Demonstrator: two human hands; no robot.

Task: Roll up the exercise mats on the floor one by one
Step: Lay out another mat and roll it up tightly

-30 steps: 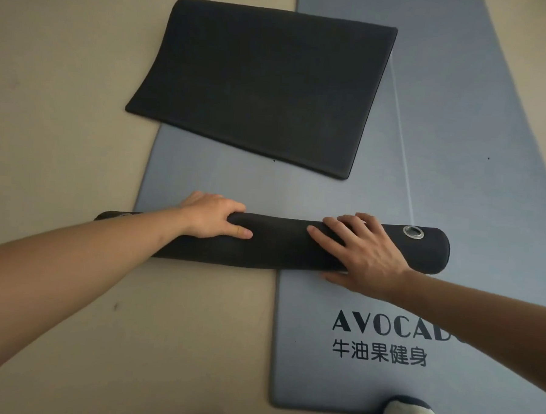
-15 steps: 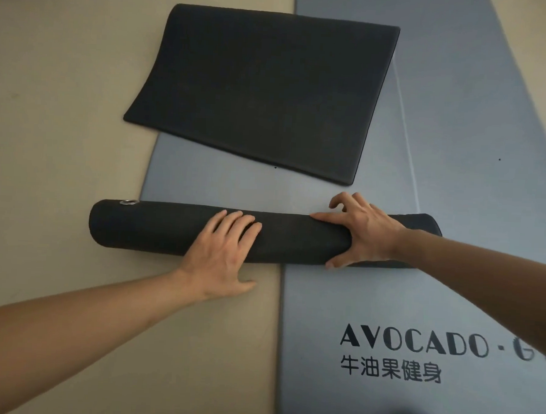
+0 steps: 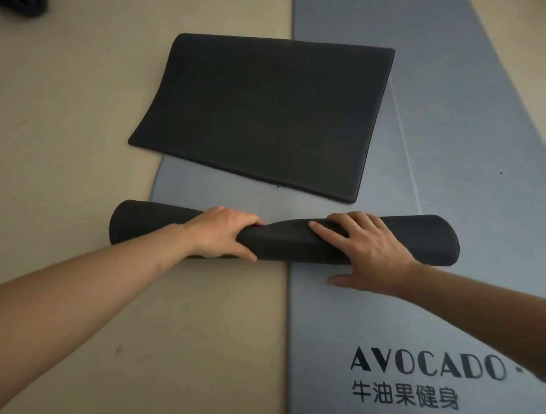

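Bearing down on the black roll (image 3: pixel 282 239), I had my left grip (image 3: pixel 223 232) wrapped round it, fingers over the far side and thumb on the near side, while my right grip (image 3: pixel 367 246) lay flat and spread on top, clasping nothing, its thumb out on the grey mat (image 3: pixel 458 153). The roll's long axis ran left to right across my reach, half on the floor (image 3: pixel 79 133), half on the grey mat, both grips near its middle. A flat black mat (image 3: pixel 264 111) lay just beyond, apart from the roll; any further turn, I judged, would go away from me, toward it.
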